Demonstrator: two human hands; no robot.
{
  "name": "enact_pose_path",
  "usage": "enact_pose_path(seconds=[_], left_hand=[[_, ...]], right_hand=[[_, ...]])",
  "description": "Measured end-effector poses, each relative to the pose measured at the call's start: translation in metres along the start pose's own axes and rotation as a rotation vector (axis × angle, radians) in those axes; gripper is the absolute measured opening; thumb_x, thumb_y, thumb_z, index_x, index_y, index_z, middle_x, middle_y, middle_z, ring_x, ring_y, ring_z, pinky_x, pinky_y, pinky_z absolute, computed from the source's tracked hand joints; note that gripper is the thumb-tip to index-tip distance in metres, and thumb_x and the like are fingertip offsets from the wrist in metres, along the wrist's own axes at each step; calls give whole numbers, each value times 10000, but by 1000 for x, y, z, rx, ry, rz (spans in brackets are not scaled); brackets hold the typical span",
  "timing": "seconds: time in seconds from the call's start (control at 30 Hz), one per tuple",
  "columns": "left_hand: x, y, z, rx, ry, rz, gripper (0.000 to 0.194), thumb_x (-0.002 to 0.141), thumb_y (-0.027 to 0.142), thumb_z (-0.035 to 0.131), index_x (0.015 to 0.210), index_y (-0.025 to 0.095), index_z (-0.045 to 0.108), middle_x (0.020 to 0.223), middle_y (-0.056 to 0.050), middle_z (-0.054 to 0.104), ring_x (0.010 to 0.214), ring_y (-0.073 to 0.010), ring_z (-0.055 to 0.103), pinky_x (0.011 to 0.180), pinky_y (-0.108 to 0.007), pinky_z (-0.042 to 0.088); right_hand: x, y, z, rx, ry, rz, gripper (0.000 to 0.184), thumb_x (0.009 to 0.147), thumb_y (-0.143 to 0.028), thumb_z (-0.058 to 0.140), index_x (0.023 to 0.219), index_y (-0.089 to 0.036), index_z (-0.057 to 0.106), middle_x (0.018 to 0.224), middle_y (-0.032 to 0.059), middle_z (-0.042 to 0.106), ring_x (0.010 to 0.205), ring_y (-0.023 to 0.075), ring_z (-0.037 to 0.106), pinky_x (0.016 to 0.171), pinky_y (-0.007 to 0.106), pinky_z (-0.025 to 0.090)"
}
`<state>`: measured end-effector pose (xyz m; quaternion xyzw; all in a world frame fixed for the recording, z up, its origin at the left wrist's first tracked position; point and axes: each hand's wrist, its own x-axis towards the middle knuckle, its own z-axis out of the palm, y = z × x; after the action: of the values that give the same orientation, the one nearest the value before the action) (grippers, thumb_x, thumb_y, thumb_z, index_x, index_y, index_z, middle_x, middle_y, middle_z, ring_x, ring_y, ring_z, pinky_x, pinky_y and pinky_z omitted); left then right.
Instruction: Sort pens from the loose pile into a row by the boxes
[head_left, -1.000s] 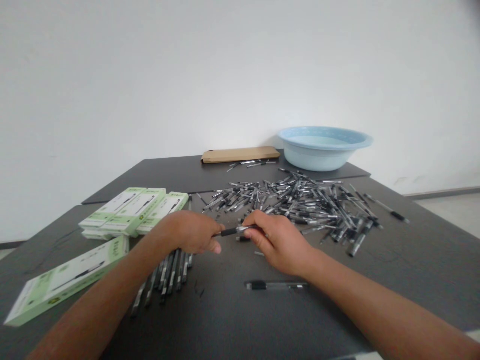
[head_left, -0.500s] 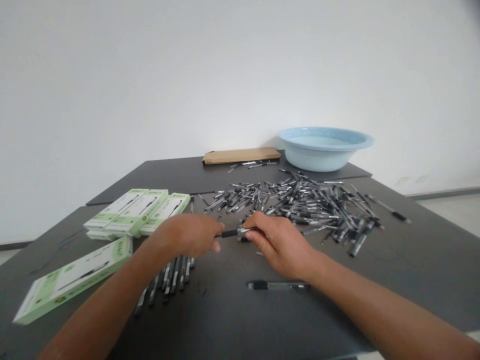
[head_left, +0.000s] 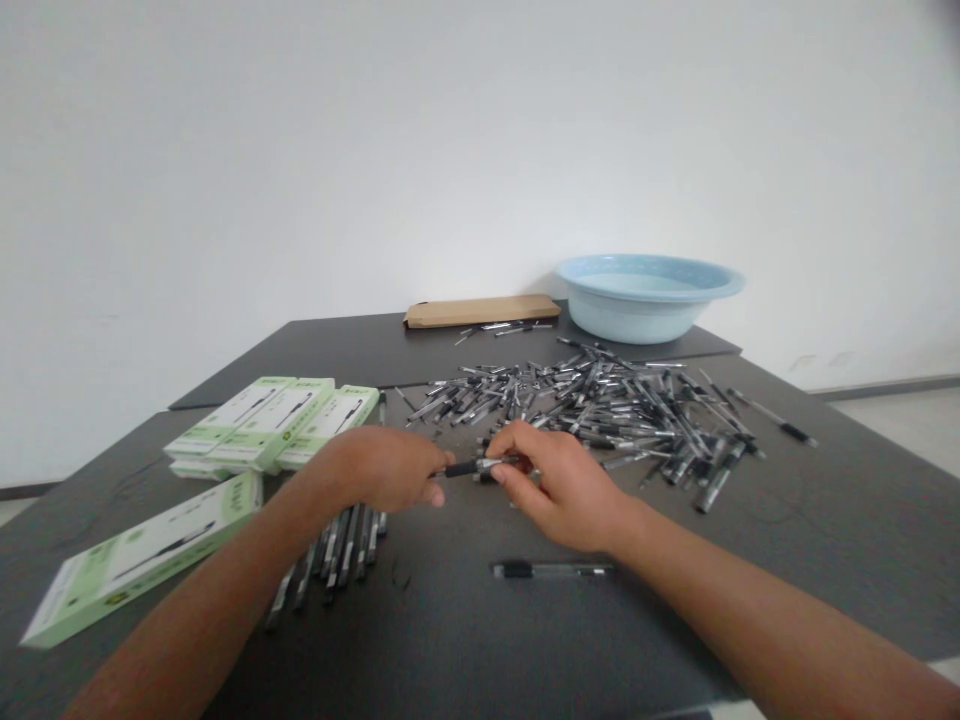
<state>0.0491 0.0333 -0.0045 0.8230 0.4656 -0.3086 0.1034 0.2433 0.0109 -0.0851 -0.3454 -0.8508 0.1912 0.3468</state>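
A clear-barrelled pen with a black grip (head_left: 461, 468) is stretched between my two hands above the table. My left hand (head_left: 396, 468) pinches its left end, thumb below and fingers curled. My right hand (head_left: 559, 485) closes on the other end between thumb and index finger. Below them a single pen (head_left: 551, 570) lies crosswise on the dark table. Under my left wrist is a row of pens (head_left: 346, 545), partly hidden by the forearm. A large heap of loose pens (head_left: 600, 400) spreads beyond my right hand.
Green-and-white pen boxes (head_left: 259, 425) are stacked at the left, and another box (head_left: 146, 560) lies nearer. At the back stand a light blue basin (head_left: 641, 310) and a flat brown cardboard piece (head_left: 480, 311). A few pens (head_left: 506, 328) lie before the cardboard.
Both hands stay nearly in place, still gripping the pen. My right thumb and index finger have shifted slightly apart at its right end. The view has moved a little.
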Motion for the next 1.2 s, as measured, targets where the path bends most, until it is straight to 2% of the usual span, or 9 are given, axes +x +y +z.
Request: enact_pose_path(seconds=[0.13, 0.3, 0.63, 0.77, 0.87, 1.03, 1.2], left_hand=[[3, -3, 0, 6, 5, 15, 498, 898, 320, 487, 1377, 186, 498, 1217, -157, 658, 1049, -324, 633, 829, -398, 494], [4, -4, -1, -13, -22, 22, 507, 905, 305, 479, 1400, 195, 469, 1209, -149, 664, 1043, -313, 637, 831, -394, 493], [1, -4, -1, 33, 3, -27, 552, 894, 363, 508, 1416, 196, 445, 1321, -162, 584, 1146, -338, 576, 908, -429, 463], [-2, -1, -3, 37, 13, -48, 557, 896, 360, 510, 1421, 188, 438, 1315, -168, 587, 1138, -351, 578, 889, -441, 475], [-5, 2, -4, 35, 23, -69, 510, 888, 327, 518, 1380, 196, 488, 1287, -155, 612, 1114, -348, 596, 867, -440, 487], [-7, 5, 0, 10, 67, -98, 530, 881, 312, 537, 1390, 179, 475, 1327, -155, 580, 1160, -337, 567, 923, -454, 464], [-9, 4, 0, 17, 52, -69, 539, 887, 335, 535, 1406, 216, 457, 1327, -151, 580, 1153, -338, 574, 909, -450, 475]], right_hand=[[1, 5, -2, 31, 12, 16, 160, 871, -241, 561, 1019, -190, 528, 792, 8, 644, 657, 134, 585, 618, 234, 389], [1, 6, -2, 3, 28, -22, 79, 885, -243, 551, 925, -183, 581, 779, 14, 641, 682, 136, 578, 631, 234, 385], [2, 5, 4, 68, 61, 12, 88, 900, -241, 547, 892, -171, 599, 680, -19, 604, 611, 106, 549, 577, 208, 354], [2, 3, 4, 62, 77, 2, 100, 907, -252, 542, 890, -172, 599, 683, -17, 604, 620, 108, 554, 586, 209, 358], [1, 0, 3, 37, 82, -14, 108, 910, -253, 536, 885, -169, 600, 691, -10, 610, 630, 113, 559, 593, 213, 357], [1, -1, 3, 5, 71, -23, 151, 928, -270, 507, 864, -164, 593, 690, -5, 605, 629, 113, 556, 589, 213, 351], [1, -2, 1, -27, 35, -23, 162, 933, -295, 497, 880, -172, 588, 712, 0, 613, 654, 123, 568, 606, 222, 360]])
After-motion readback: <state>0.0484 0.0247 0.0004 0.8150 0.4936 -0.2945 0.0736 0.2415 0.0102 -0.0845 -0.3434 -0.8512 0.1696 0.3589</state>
